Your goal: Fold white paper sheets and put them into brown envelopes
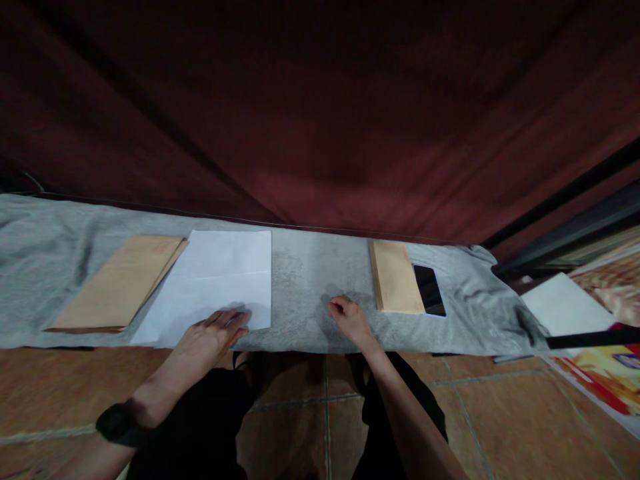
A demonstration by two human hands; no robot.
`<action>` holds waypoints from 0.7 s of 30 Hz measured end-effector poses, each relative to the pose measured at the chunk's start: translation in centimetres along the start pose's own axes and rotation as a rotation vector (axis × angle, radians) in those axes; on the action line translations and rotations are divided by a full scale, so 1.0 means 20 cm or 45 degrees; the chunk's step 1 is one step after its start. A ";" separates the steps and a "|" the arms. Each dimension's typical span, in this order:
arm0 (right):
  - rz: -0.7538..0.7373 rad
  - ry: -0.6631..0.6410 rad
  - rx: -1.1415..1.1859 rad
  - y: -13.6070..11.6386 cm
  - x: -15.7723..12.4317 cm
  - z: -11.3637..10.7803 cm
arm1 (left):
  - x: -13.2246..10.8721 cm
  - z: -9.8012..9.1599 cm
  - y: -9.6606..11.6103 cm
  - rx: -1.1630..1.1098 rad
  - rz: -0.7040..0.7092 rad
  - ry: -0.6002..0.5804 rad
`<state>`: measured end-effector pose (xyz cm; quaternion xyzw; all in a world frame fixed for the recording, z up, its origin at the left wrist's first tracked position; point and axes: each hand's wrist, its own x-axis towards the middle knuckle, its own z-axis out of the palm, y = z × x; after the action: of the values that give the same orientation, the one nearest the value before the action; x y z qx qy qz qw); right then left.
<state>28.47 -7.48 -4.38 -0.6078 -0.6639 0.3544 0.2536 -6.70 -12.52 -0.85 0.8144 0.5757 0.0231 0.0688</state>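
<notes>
Unfolded paper (pixel 220 267) reaches the table's (pixel 305 280) near edge under my flat, ungripping left hand (pixel 219 333), envelopes (pixel 400 279) stacked either side; my right hand (pixel 351 321) curls closed, apparently empty.

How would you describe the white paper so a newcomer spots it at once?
A long grey cloth stretches before a dark red curtain. On its left half, white paper lies under the left hand, just right of some brown envelopes. Its white surface, with a faint line across it, sets it apart from those brown neighbours.
</notes>
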 end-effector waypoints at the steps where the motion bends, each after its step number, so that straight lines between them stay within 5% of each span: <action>1: -0.006 -0.005 -0.008 0.00 0.00 0.00 | 0.00 0.00 0.00 -0.022 0.002 -0.001; 6: -0.009 -0.036 -0.046 -0.01 0.00 -0.01 | 0.00 -0.01 0.01 -0.075 -0.082 0.029; 10: 0.010 -0.044 -0.048 -0.02 0.00 -0.01 | 0.05 -0.05 0.14 0.038 -0.124 0.079; 16: 0.121 -0.095 0.150 -0.02 0.00 -0.02 | 0.17 -0.04 0.39 -0.013 0.104 0.125; 21: 0.197 -0.160 0.463 -0.04 0.00 0.04 | 0.15 0.00 0.47 0.007 0.285 0.080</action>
<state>27.37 -7.55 -4.27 -0.5780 -0.5547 0.5240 0.2893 3.05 -12.77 0.33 0.8726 0.4832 0.0546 0.0457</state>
